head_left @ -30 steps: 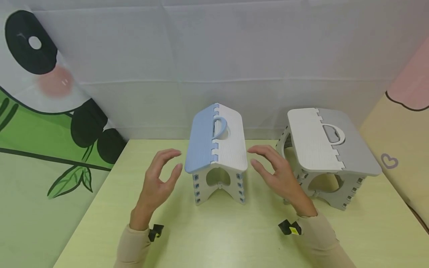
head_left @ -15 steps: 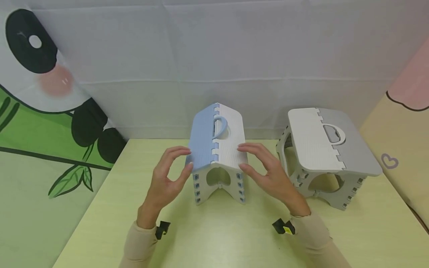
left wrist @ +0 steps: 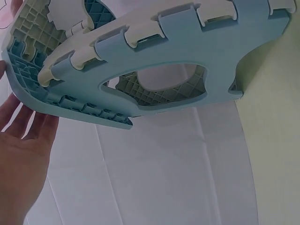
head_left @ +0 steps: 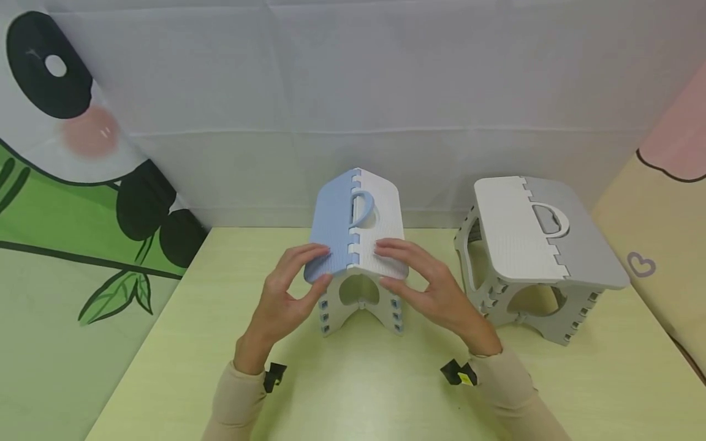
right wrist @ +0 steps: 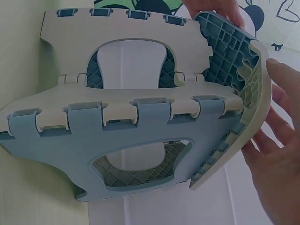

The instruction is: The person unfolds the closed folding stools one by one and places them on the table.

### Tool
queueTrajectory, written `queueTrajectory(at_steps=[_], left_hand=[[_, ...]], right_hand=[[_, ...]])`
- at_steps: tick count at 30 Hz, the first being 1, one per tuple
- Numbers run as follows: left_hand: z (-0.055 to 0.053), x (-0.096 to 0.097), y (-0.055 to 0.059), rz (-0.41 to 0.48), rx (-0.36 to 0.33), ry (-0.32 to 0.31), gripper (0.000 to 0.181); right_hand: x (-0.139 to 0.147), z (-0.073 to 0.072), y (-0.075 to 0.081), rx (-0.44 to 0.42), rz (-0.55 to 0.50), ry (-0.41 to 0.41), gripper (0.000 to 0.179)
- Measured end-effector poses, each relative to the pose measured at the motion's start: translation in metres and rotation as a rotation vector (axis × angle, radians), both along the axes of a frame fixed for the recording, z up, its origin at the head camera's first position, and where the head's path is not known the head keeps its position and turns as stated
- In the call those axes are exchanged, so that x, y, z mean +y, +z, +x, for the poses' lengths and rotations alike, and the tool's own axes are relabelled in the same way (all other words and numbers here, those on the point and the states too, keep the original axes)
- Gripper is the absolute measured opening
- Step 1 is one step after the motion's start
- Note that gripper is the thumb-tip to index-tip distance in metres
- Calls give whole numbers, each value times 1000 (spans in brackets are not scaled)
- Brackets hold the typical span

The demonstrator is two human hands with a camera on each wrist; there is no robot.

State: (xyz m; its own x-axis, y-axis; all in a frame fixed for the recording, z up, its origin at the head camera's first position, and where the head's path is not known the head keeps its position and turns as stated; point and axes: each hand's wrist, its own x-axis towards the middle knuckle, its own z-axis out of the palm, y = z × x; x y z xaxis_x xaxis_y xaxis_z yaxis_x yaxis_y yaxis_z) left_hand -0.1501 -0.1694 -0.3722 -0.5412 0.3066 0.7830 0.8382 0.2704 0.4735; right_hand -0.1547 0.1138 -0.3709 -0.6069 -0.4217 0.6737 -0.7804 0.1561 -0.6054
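A small folding step stool (head_left: 333, 214), half blue and half white on top, stands on the table with its top peaked like a roof. Its blue loop handle (head_left: 363, 209) sticks up at the ridge. My left hand (head_left: 278, 306) lays its gently bent fingers on the blue panel's front part, thumb by the front edge. On the white panel rest the fingers of my right hand (head_left: 432, 291), its thumb likewise near the front edge. Both wrist views show the ribbed underside and hinged legs; the right hand (right wrist: 276, 140) lies along the panel's outer side.
A larger white and grey folding stool (head_left: 518, 239) stands to the right, its top nearly flat. Behind the pale yellow table (head_left: 364, 392) hangs a white cloth (head_left: 419, 92). Cartoon-printed walls flank both sides.
Both hands have moved inward from either side of the blue and white stool, and their fingers now lie on its top panels. Neither stool has visibly moved.
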Motion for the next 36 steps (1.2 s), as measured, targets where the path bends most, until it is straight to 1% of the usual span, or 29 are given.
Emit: queueTrajectory(at_steps=[6,10,13,17,20,29,31,36], left_hand=[[-1,-1,-1,-13,7,14,39],[-1,0,-1,-26,14,18,39],[-1,1,-1,-36,39,21,38],[-1,1,-1,-54,77,26,38],[0,-1,0,-70,89,30,38],[0,-4,2,-126,72,26,34],[0,-4,2,-131,79,27,34],[0,-4,1,-140,81,31,46]], right_hand=[[-1,0,0,22,36,-12,54],[-1,0,-2,35,40,-19,54],[-1,-1,-4,51,36,-17,54],[-2,-3,-4,82,27,7,53],[-2,-4,-3,97,22,21,52],[-1,-5,-4,115,29,23,56],[-1,-5,-4,116,32,24,57],[-1,-5,-5,120,40,26,57]])
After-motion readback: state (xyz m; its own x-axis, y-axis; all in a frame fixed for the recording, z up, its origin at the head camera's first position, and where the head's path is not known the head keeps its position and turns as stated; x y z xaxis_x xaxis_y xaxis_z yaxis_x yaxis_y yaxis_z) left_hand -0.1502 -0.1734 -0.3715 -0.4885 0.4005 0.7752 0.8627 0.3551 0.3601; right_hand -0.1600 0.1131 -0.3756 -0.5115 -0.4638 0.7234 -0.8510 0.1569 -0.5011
